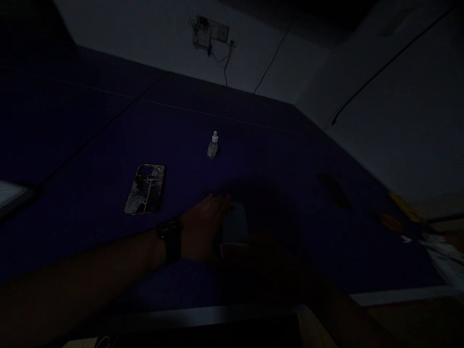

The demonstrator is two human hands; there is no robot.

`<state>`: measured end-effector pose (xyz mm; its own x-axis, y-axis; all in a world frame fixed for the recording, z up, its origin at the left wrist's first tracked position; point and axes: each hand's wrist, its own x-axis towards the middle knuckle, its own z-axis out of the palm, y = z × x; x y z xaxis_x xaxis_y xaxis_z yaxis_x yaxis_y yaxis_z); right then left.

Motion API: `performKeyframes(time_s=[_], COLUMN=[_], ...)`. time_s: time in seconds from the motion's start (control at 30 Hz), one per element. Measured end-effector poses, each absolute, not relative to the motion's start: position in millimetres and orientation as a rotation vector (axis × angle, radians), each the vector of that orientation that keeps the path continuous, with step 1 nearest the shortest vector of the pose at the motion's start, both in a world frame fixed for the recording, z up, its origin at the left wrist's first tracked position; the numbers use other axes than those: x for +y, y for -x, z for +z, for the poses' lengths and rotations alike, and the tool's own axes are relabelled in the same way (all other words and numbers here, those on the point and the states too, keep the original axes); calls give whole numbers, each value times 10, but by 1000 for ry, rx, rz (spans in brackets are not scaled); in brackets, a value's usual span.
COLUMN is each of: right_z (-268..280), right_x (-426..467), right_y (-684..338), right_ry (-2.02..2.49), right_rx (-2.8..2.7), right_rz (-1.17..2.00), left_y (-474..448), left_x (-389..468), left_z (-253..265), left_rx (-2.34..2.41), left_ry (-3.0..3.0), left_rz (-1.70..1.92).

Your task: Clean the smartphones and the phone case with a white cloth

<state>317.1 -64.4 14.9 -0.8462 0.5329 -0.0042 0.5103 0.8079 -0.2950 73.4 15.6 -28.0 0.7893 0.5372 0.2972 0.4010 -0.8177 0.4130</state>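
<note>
The view is very dark. My left hand (205, 228), with a black watch (170, 232) on its wrist, is closed along the left edge of a grey phone (235, 224) lying on the dark blue table. My right hand (266, 256) is in shadow over the phone's lower part. Its fingers look bent round a pale-edged thing (234, 249), perhaps a cloth, too dim to name surely. A phone case (145, 189) with a dark picture and a camera cutout lies left of my hands. A small dropper bottle (212, 146) with a white cap stands beyond them.
A dark flat object (333, 191) lies to the right. Near the right edge are an orange item (391, 222) and blurred clutter (444, 251). A white object (12, 195) sits at far left. Sockets with cables (219, 33) are on the back wall.
</note>
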Motion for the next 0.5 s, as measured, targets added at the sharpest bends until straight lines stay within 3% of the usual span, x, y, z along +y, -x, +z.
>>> performKeyframes(time_s=[0.2, 0.43, 0.5], right_z=[194, 85, 76], right_x=[-254, -637, -587], right_y=[-3152, -3268, -3288], right_ry=[1097, 747, 849], right_rx=[-2895, -2967, -2947], right_rz=[347, 558, 496], left_y=[-719, -717, -720], left_x=[161, 154, 159], left_z=[-234, -230, -229], left_rx=[715, 710, 705], left_ry=[-2652, -2651, -2661], left_rz=[550, 577, 563])
